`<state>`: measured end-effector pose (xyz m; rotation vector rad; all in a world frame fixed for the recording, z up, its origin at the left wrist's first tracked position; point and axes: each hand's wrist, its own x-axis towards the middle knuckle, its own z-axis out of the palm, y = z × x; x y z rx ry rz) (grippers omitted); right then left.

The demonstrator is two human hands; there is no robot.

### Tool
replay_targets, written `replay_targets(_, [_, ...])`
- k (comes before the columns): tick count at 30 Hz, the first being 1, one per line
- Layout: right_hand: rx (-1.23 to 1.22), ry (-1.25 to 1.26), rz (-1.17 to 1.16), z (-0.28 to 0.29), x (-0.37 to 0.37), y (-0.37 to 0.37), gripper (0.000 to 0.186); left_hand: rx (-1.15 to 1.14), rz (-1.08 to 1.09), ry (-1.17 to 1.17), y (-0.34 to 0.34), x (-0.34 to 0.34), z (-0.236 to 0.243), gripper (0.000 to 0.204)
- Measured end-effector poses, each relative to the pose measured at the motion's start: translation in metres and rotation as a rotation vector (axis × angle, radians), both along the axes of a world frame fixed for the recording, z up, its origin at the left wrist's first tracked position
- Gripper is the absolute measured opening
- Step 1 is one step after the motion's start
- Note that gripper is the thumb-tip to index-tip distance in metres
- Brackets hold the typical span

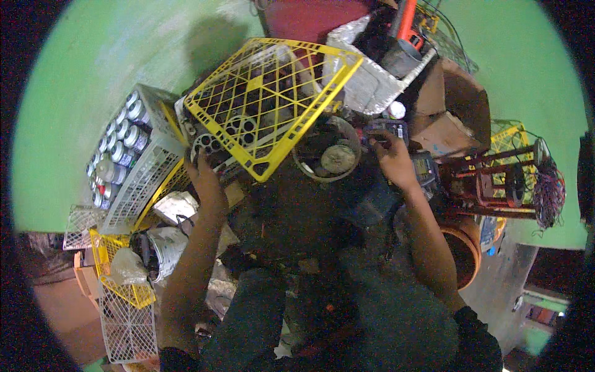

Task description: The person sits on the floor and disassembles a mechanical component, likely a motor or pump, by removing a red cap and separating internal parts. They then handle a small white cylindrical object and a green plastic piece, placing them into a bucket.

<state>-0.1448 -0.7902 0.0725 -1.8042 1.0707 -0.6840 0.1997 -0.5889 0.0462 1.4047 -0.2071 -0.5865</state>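
On the left, my left hand [207, 180] reaches up to a grey holder with round holes [207, 142], its fingers closed at the holder's lower edge. A second grey piece with round holes [240, 130] shows through the mesh of a tilted yellow plastic crate [322, 102]. My right hand [395, 162] is over to the right, fingers bent and thumb drawn in. Whatever they pinch is too small to make out. Just beyond the fingertips lies a dark boxy device [396, 128]. Between my hands stands a round clear tub [354, 162] with a pale round lump [338, 159] inside.
A grey crate of several capped cans [141, 167] leans at the left. Below it are a white bucket [170, 245] and a yellow basket [102, 254]. On the right are a cardboard box [431, 87], a reddish rack with wires [489, 180] and an orange-brown pot [472, 248].
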Motion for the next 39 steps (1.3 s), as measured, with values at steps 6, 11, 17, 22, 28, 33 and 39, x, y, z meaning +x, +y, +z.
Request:
replay_targets(6, [-0.071, 0.043, 0.061, -0.024, -0.007, -0.02, 0.036, 0.135, -0.256, 0.041, 0.018, -0.061, -0.078, 0.063])
replay_targets(11, [0.128, -0.03, 0.0, -0.053, 0.044, -0.025, 0.053, 0.481, -0.443, -0.273, -0.018, -0.097, -0.055, 0.069])
replay_targets(17, [-0.051, 0.02, -0.031, -0.074, 0.059, 0.019, 0.067, 0.481, -0.63, -0.276, -0.04, -0.095, -0.034, 0.063])
replay_targets(22, [-0.065, 0.062, 0.03, -0.046, 0.057, 0.074, 0.082, 0.276, -0.537, -0.194, -0.032, -0.089, -0.055, 0.055])
replay_targets(28, [-0.016, 0.085, 0.058, -0.047, 0.056, 0.079, 0.081, 0.316, -0.656, -0.463, -0.042, -0.092, -0.054, 0.052])
replay_targets(33, [-0.034, 0.123, 0.002, -0.073, 0.051, 0.066, 0.076, 0.427, -0.726, -0.563, -0.051, -0.093, -0.061, 0.053])
replay_targets(39, [0.026, 0.055, -0.054, -0.074, 0.042, 0.076, 0.075, 0.486, -0.799, -0.765, -0.041, -0.079, -0.105, 0.042])
